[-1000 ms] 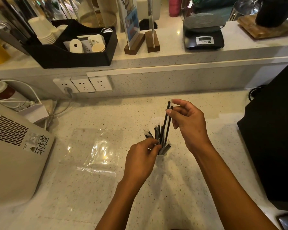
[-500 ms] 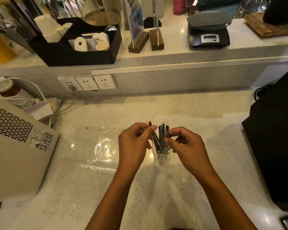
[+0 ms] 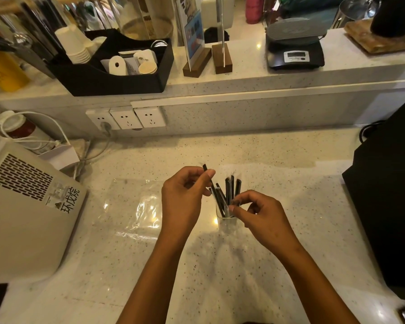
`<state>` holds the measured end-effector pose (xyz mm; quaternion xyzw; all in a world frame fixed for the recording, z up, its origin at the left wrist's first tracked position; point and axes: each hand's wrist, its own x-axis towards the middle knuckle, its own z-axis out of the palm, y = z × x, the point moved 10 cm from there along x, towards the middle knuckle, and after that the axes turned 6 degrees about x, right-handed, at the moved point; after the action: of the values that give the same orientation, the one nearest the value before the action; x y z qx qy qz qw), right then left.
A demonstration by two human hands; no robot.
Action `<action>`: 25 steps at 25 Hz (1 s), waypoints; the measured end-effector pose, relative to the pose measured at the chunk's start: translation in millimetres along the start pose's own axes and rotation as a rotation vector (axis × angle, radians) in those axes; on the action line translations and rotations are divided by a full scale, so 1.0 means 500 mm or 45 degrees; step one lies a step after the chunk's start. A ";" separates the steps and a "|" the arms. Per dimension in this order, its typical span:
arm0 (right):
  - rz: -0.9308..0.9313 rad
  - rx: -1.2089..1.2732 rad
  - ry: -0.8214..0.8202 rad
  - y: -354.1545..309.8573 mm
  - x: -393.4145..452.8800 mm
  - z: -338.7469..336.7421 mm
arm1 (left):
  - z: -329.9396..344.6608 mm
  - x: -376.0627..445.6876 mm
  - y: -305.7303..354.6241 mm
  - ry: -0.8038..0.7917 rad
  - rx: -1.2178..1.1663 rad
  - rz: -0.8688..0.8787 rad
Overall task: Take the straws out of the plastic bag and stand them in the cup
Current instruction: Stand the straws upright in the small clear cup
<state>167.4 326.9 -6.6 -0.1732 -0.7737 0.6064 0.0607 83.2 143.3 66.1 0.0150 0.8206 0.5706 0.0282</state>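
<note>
We see the cup [image 3: 225, 216] standing on the counter [image 3: 220, 265] between our hands, with the black straws [image 3: 229, 190] upright in it and fanned a little. Our left hand [image 3: 185, 195], just left of the cup, pinches one straw [image 3: 207, 175] near its top between thumb and fingertips; that straw leans left, its lower end down in the cup. Our right hand [image 3: 262, 218], just right of the cup and slightly nearer, has thumb and forefinger curled together at the rim among the straws; what exactly they pinch we cannot tell. The bag [image 3: 136, 206] lies flat to the left, well apart from the cup.
</note>
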 end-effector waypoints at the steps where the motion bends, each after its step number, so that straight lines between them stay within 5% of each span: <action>1: -0.001 -0.010 0.005 0.002 -0.001 -0.002 | -0.010 0.001 0.005 0.009 -0.025 0.002; 13: -0.020 0.002 -0.019 -0.006 -0.009 0.002 | -0.165 -0.001 0.032 0.240 -0.263 -0.003; 25: 0.132 0.398 0.037 -0.005 -0.016 -0.019 | -0.140 -0.022 0.002 0.194 -0.455 -0.125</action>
<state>177.1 332.3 -0.9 -0.2100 -0.6590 0.7192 0.0666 89.7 77.8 91.8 -0.0737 0.7058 0.7045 -0.0041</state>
